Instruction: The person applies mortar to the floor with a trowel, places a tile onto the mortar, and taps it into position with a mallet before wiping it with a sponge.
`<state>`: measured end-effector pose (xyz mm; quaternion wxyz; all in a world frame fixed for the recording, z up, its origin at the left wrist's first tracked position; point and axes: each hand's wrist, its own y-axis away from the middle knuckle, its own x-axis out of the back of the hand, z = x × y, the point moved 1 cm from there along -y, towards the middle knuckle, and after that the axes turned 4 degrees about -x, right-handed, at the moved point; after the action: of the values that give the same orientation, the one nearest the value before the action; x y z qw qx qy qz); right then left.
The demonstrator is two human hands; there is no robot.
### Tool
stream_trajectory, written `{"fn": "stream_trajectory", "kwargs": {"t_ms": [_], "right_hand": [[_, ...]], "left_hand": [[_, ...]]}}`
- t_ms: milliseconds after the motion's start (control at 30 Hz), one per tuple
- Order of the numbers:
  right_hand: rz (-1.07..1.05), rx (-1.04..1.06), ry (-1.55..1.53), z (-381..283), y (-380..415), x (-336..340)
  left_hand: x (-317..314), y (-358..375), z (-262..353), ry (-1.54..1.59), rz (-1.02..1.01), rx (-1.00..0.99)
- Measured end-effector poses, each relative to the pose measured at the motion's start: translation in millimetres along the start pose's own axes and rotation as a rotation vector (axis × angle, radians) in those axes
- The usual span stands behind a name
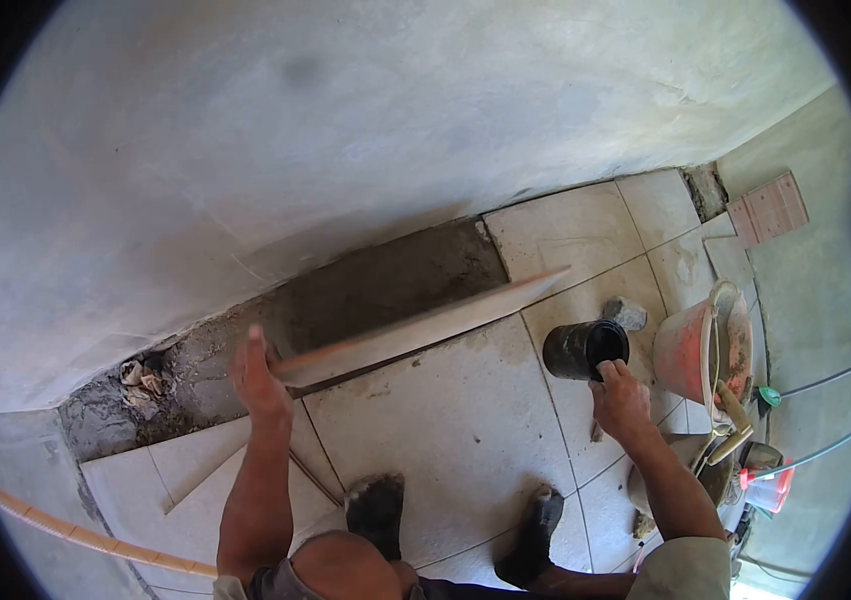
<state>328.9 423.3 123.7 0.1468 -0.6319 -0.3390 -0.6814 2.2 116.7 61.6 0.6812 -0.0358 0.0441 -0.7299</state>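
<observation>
My left hand point(261, 378) is at the near left end of a large floor tile point(425, 325), steadying it with the fingers pointing up. The tile is tilted up on its edge beside a strip of wet grey mortar point(385, 285) along the wall. My right hand point(621, 402) grips the rim of a black cylindrical container point(573, 350), its dark mouth facing right. A grey stone-like lump point(625, 313) lies just behind the container.
Laid tiles point(435, 430) cover the floor around my feet. At the right stand a red mortar-smeared bucket point(683, 350) and a trowel with a wooden handle point(732, 440). Rubble point(140, 385) lies at the left end of the strip. An orange hose point(95, 535) crosses the lower left.
</observation>
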Motion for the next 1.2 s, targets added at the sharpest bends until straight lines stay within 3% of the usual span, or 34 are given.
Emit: {"fn": "stream_trajectory", "kwargs": {"t_ms": [100,400,733,800,1000,1133,1200], "right_hand": [[-0.016,0.024,0.024,0,-3,1],[-0.109,-0.007,0.087,3,-8,2],[0.098,0.033,0.011,31,-30,47],[0.218,0.154,-0.007,35,-37,63],[0.28,0.305,0.011,2,-69,112],[0.324,0.467,0.166,-28,-98,124],[0.235,0.583,0.341,-42,-112,121]], "left_hand": [[15,30,16,-0.078,-0.157,0.003],[29,48,14,-0.077,-0.311,-0.087],[36,55,17,-0.215,-0.394,-0.18],[37,56,16,-0.197,-0.393,-0.185],[40,58,15,-0.213,-0.42,-0.219],[39,56,18,-0.23,-0.412,-0.209],[38,56,18,-0.249,-0.407,-0.212]]}}
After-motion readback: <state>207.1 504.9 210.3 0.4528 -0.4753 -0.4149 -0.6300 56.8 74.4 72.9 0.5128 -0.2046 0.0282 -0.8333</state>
